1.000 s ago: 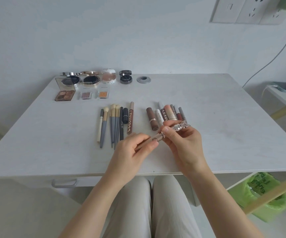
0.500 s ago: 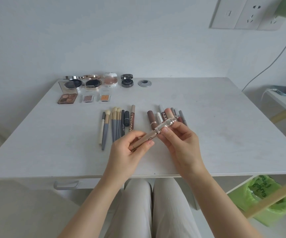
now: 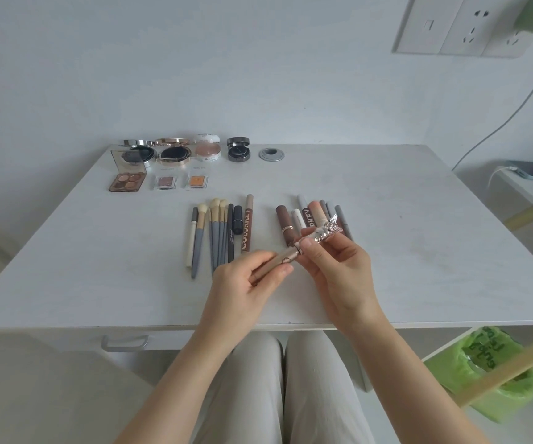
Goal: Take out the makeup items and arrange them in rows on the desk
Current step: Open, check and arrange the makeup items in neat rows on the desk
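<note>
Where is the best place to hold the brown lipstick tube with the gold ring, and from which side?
Take the brown lipstick tube by its near half, below the gold ring, pinching across its width from above. It lies flat at the left end of its group, so its left side is free while a white tube lies close against its right.

- A white desk [image 3: 403, 251] is filling the middle of the frame; a handled drawer [image 3: 125, 342] is sitting under its lower-left edge
- Four open round compacts [image 3: 183, 150] are lining its far edge, upper left of centre; a grey cable grommet [image 3: 271, 154] is lying just right of them
- An eyeshadow palette [image 3: 127, 179] and two small single shadows [image 3: 180, 182] are forming a second row in front
- Brushes and pencils [image 3: 217, 233] are lying side by side at centre; a cluster of tubes and sticks [image 3: 303, 219] is lying right of them
</note>
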